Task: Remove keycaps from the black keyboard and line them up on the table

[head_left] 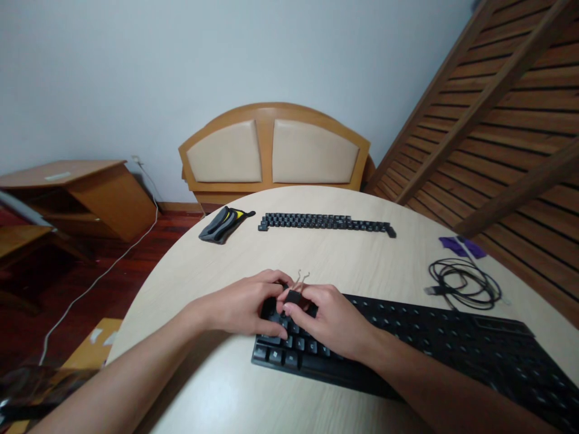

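Observation:
A black keyboard lies at a slant across the near side of the table, many of its keycaps gone. Over its left part, my right hand is closed around a keycap puller, whose black handle faces me and whose two bent wire prongs point up and away. My left hand rests at the keyboard's left end, thumb and fingers apart, the thumb lying by the remaining keys. Its fingertips are partly hidden near the puller. Farther off, several loose black keycaps form neat rows.
A grey and black folded cloth item with yellow sits left of the keycap rows. At right lie a coiled black cable and a purple cloth. The round table faces a padded headboard; a slatted wooden screen leans at right.

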`<action>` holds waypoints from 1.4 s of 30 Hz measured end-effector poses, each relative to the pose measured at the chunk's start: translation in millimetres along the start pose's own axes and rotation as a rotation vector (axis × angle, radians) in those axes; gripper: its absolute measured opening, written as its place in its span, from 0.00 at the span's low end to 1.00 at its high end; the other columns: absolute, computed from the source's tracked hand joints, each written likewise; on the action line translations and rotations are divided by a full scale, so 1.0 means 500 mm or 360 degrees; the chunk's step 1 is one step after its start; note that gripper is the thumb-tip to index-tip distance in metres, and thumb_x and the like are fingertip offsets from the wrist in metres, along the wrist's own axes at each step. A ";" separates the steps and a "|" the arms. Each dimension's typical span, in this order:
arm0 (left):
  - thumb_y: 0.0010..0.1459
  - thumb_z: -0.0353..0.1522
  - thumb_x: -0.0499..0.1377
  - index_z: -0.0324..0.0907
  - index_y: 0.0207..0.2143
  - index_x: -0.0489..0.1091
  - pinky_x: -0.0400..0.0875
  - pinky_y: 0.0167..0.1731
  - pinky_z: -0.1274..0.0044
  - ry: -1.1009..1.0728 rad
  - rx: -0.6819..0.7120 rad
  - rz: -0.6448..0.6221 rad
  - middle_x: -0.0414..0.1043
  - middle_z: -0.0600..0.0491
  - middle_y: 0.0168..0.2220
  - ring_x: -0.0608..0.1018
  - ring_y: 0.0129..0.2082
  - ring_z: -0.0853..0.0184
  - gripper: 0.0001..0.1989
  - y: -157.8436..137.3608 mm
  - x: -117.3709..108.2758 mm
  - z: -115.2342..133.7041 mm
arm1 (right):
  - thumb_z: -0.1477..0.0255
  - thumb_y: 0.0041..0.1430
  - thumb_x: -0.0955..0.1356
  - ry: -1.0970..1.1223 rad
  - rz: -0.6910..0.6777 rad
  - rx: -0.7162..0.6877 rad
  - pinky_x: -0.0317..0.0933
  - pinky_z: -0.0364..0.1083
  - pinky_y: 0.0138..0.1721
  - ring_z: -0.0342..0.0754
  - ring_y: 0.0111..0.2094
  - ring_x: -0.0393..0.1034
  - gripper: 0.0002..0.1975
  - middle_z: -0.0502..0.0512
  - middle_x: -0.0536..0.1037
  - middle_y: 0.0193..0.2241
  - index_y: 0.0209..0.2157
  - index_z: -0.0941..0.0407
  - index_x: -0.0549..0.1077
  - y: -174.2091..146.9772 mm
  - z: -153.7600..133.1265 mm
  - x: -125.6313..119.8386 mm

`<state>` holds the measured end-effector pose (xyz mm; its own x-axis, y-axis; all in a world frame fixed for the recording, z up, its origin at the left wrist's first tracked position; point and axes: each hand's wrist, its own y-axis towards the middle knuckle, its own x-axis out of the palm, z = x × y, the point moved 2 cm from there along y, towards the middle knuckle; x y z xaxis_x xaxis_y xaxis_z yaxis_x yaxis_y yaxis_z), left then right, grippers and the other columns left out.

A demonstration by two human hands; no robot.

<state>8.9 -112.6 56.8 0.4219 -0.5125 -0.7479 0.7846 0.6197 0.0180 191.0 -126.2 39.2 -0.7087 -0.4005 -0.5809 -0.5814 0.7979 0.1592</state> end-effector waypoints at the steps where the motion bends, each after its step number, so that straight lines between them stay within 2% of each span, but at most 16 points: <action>1: 0.50 0.38 0.69 0.42 0.40 0.73 0.65 0.56 0.67 0.0004 0.0000 -0.0001 0.67 0.47 0.53 0.70 0.55 0.56 0.16 0.000 0.000 0.000 | 0.71 0.63 0.66 -0.0006 0.0003 0.0014 0.64 0.43 0.36 0.46 0.33 0.73 0.09 0.54 0.81 0.33 0.35 0.58 0.78 -0.001 0.000 0.000; 5: 0.50 0.39 0.68 0.41 0.34 0.72 0.64 0.57 0.67 0.0008 -0.0023 -0.0017 0.65 0.46 0.56 0.68 0.57 0.55 0.13 -0.002 0.000 -0.001 | 0.72 0.64 0.64 0.0212 0.0012 0.0114 0.64 0.41 0.32 0.44 0.32 0.74 0.10 0.51 0.81 0.33 0.37 0.56 0.77 -0.002 0.003 0.003; 9: 0.50 0.39 0.68 0.41 0.32 0.72 0.62 0.59 0.67 -0.0011 -0.0048 -0.0055 0.61 0.46 0.60 0.66 0.60 0.54 0.13 -0.004 0.000 -0.001 | 0.73 0.64 0.64 0.0498 0.0021 0.0149 0.67 0.41 0.37 0.44 0.35 0.76 0.07 0.50 0.81 0.34 0.38 0.56 0.74 0.001 0.005 0.005; 14: 0.51 0.39 0.67 0.41 0.32 0.71 0.66 0.54 0.67 -0.0002 -0.0097 -0.0077 0.67 0.46 0.55 0.70 0.56 0.55 0.13 -0.004 0.000 0.002 | 0.73 0.64 0.64 0.0579 -0.0002 0.0191 0.68 0.42 0.39 0.45 0.36 0.76 0.06 0.52 0.81 0.35 0.39 0.56 0.73 0.003 0.008 0.006; 18: 0.51 0.39 0.67 0.41 0.32 0.72 0.65 0.55 0.67 -0.0006 -0.0099 -0.0063 0.65 0.46 0.58 0.69 0.57 0.54 0.12 -0.004 0.000 0.003 | 0.73 0.64 0.64 0.0607 0.0001 0.0173 0.68 0.41 0.38 0.44 0.35 0.76 0.07 0.52 0.80 0.34 0.40 0.57 0.73 0.002 0.007 0.006; 22: 0.51 0.40 0.67 0.42 0.35 0.72 0.64 0.56 0.67 0.0033 -0.0092 -0.0082 0.64 0.47 0.60 0.68 0.58 0.55 0.14 -0.004 -0.001 0.003 | 0.73 0.65 0.63 0.0516 -0.0051 0.0132 0.67 0.41 0.37 0.43 0.35 0.75 0.10 0.51 0.80 0.34 0.41 0.56 0.76 0.000 0.002 0.003; 28: 0.51 0.40 0.68 0.42 0.38 0.73 0.63 0.58 0.65 0.0030 -0.0049 -0.0064 0.66 0.46 0.59 0.68 0.59 0.54 0.15 -0.002 0.001 0.000 | 0.69 0.64 0.65 0.0165 -0.0062 0.0173 0.61 0.41 0.29 0.46 0.33 0.74 0.12 0.53 0.80 0.30 0.35 0.57 0.79 -0.002 0.001 0.001; 32: 0.52 0.40 0.67 0.42 0.41 0.74 0.63 0.59 0.65 0.0048 -0.0050 -0.0079 0.66 0.45 0.59 0.68 0.59 0.55 0.16 -0.002 0.001 -0.002 | 0.69 0.64 0.66 0.0207 -0.0055 0.0154 0.63 0.41 0.33 0.45 0.33 0.75 0.10 0.52 0.81 0.33 0.38 0.57 0.79 -0.002 0.004 0.003; 35: 0.52 0.40 0.67 0.43 0.42 0.74 0.63 0.58 0.65 0.0029 -0.0052 -0.0073 0.66 0.46 0.58 0.68 0.59 0.54 0.17 -0.002 0.002 -0.002 | 0.70 0.62 0.67 0.0199 -0.0058 0.0125 0.65 0.43 0.39 0.46 0.34 0.75 0.08 0.52 0.82 0.33 0.36 0.57 0.79 -0.003 0.004 0.002; 42: 0.52 0.40 0.67 0.44 0.47 0.73 0.63 0.58 0.65 0.0017 -0.0052 -0.0084 0.66 0.45 0.58 0.67 0.59 0.53 0.20 -0.003 0.000 -0.001 | 0.71 0.63 0.67 0.0265 -0.0036 -0.0040 0.65 0.45 0.47 0.48 0.42 0.75 0.09 0.53 0.82 0.39 0.40 0.55 0.80 -0.002 -0.006 -0.003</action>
<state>7.4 -113.1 56.6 0.3754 -0.5387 -0.7542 0.7903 0.6112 -0.0432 191.4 -127.9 42.5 -0.7506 -0.4889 -0.4445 -0.6062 0.7772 0.1689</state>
